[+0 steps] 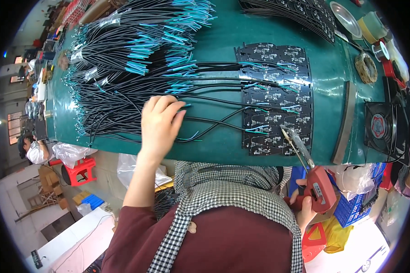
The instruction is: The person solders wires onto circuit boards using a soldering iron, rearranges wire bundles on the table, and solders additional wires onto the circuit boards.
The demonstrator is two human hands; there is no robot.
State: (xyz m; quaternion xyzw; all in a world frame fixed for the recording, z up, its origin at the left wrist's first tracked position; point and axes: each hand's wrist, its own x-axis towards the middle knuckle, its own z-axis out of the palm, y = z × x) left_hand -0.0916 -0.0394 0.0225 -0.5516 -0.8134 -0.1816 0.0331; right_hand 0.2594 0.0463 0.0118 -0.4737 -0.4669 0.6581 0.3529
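Observation:
My left hand (pixel 161 120) is over the lower edge of a large pile of black cables (pixel 118 102). Its fingers curl toward the thumb around a black cable, and a blue wire end (pixel 187 105) sticks out by the fingertips. In my right hand (pixel 304 207) is a red soldering gun (pixel 321 189), its long metal tip pointing up over the lower right corner of a sheet of black circuit boards (pixel 277 98). Several cables (pixel 218 102) stretch from the pile onto the boards, their stripped blue and green wires lying across them.
Another stack of black boards (pixel 300 13) is at the far right of the green table (pixel 330 104). Along the right stand a metal dish (pixel 346 19), a roll of tape (pixel 366 68), a solder spool (pixel 381 51), a dark strip (pixel 344 123) and a small black fan (pixel 379 126).

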